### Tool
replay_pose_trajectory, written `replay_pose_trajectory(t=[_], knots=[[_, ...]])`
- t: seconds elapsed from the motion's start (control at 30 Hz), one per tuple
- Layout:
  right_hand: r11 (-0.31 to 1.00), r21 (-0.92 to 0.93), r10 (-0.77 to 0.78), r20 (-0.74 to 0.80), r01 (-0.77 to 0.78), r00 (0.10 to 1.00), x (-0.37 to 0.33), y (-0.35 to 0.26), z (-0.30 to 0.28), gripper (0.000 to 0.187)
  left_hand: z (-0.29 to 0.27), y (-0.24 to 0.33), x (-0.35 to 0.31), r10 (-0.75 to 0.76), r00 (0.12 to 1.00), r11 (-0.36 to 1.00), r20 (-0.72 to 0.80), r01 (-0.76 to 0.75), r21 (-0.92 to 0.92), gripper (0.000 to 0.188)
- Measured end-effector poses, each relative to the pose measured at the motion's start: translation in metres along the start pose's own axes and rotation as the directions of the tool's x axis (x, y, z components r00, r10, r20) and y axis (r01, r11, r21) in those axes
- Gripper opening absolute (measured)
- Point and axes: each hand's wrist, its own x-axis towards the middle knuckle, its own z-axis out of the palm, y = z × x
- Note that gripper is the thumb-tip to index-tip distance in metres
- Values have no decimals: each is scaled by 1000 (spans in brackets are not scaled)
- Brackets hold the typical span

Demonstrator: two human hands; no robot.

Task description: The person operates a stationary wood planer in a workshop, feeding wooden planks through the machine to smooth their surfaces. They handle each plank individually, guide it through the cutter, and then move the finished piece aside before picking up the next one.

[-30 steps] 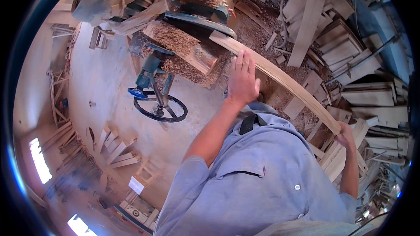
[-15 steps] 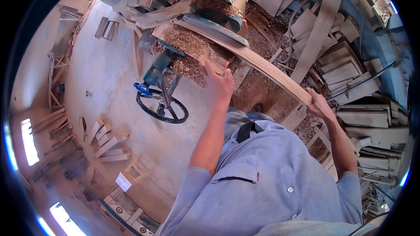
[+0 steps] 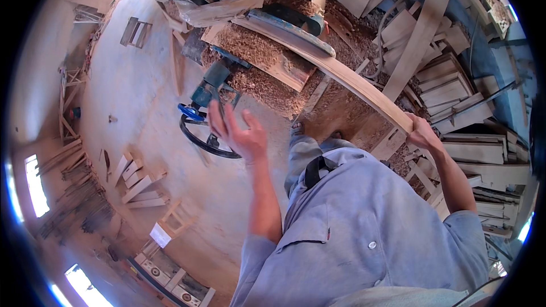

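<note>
The right hand [image 3: 422, 134] was found closed around the near end of a long, pale wooden board [image 3: 364, 92]. From that grip the board ran forward and to the left, its far part lying along the near side of a worn blue-green machine bar [image 3: 293, 33]. Whether board and bar touched could not be determined.

The left hand [image 3: 242, 136] was open with fingers spread, well to the left of the grip and apart from the board. In view it partly covered a black handwheel [image 3: 197, 144]; contact there could not be confirmed. A smaller blue wheel [image 3: 190, 112] sat just beyond the black one.

Forward and left of the grip, on the near side of the board, lay heaped wood shavings [image 3: 250, 45]. Ahead of the grip, a wide plank [image 3: 418, 40] lay across offcuts. To the right of the grip, stacked boards [image 3: 475, 150] were noted.
</note>
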Motion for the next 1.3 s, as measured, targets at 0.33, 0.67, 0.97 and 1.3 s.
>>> replay_pose_trajectory(t=[0.33, 0.67, 0.97, 1.3], knots=[[998, -52, -36, 11, 37, 999, 12, 19, 2, 66, 14, -64, -5, -120, 991, 993, -59, 119, -21, 27], [999, -39, 25, 30, -24, 999, 10, 14, 0, 57, 19, -57, 51, -316, 893, 947, -322, 319, -44, 25], [998, -68, -6, 24, 7, 1000, 15, 2, -6, 59, 59, -280, 219, -482, 874, 876, -67, 480, -40, 37], [997, -44, -70, -113, 66, 991, 10, 20, 6, 47, 35, -166, 227, -283, 920, 807, 271, 75, 586, 39]])
